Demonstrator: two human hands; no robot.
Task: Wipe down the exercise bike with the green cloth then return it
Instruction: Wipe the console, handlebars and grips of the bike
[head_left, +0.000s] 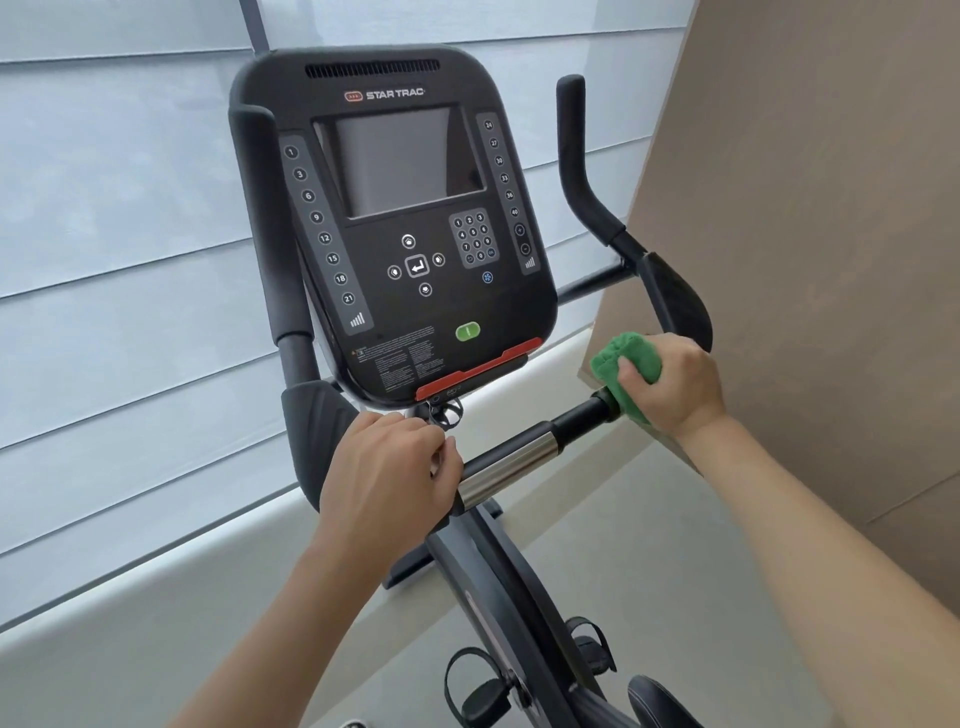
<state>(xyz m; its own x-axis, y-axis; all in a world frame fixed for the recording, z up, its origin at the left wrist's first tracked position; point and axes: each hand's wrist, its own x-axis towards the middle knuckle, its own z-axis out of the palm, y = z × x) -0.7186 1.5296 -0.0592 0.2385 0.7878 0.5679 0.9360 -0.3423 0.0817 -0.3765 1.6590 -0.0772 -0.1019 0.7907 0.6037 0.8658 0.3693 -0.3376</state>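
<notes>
Where the right hand (675, 384) grips: green cloth (621, 371), around handlebar (524, 457).

A pale grey floor (649, 571) fills the lower right of the frame. The exercise bike (483, 566) stands on it, its dark base foot (410, 571) set down near the white ledge (156, 587) at lower left.
</notes>
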